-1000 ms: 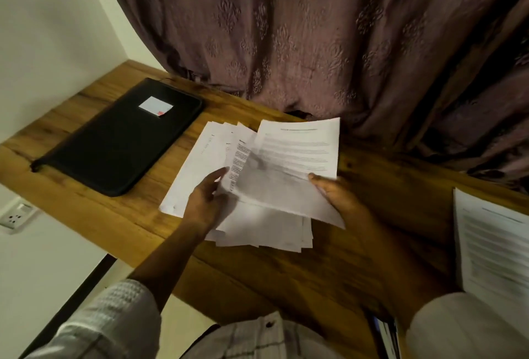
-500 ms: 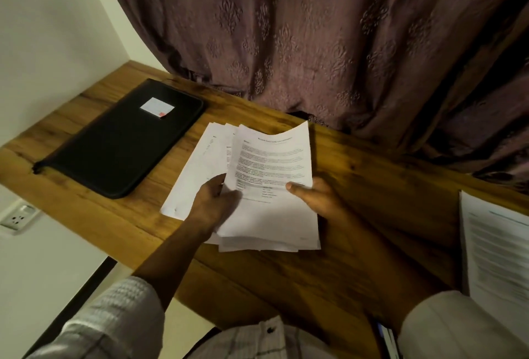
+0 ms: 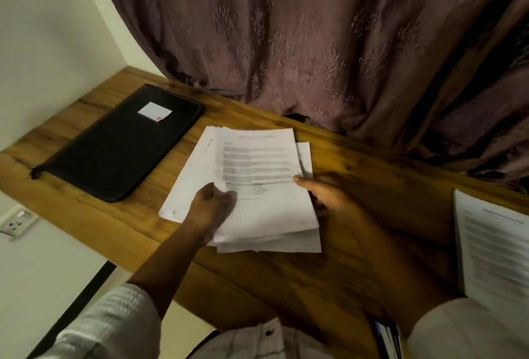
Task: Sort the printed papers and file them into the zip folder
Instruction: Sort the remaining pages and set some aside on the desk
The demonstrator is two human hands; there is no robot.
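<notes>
Change: a sec ago the right hand (image 3: 332, 201) held one sheet up, skewed off to the right of the pile. That sheet now lies on top of the printed papers (image 3: 266, 175), roughly lined up w/ the rest, and both hands have closed in on the pile's sides. So this page looks checked and back w/ the bundle. Sorting prob still mid-way, nothing filed yet

Left hand (image 3: 210, 209) grips the pile's near-left edge, fingers curled round it, thumb on top. Right hand pinches the right edge: thumb pressed flat on the top sheet, other fingers under the pile and hidden, so can't tell if spread

Papers are mid-desk, held between the hands, w/ the lower left sheets fanned out on the desk (image 3: 357, 258). They are thin, floppy white sheets w/ grey text blocks. Edges aren't flush: one corner pokes out far right, a few stick out at the near edge

Zip folder (image 3: 120, 146) lies left of the pile, just beside it. It's a flat black rectangle w/ rounded corners, a matt cover and a white label (image 3: 154, 111) near its far end, and it appears zipped shut. Desk is warm wood w/ strong grain. Another printed sheet (image 3: 492, 244) lies well apart at the right. An embossed purple-brown curtain (image 3: 315, 43) hangs along the far side
</notes>
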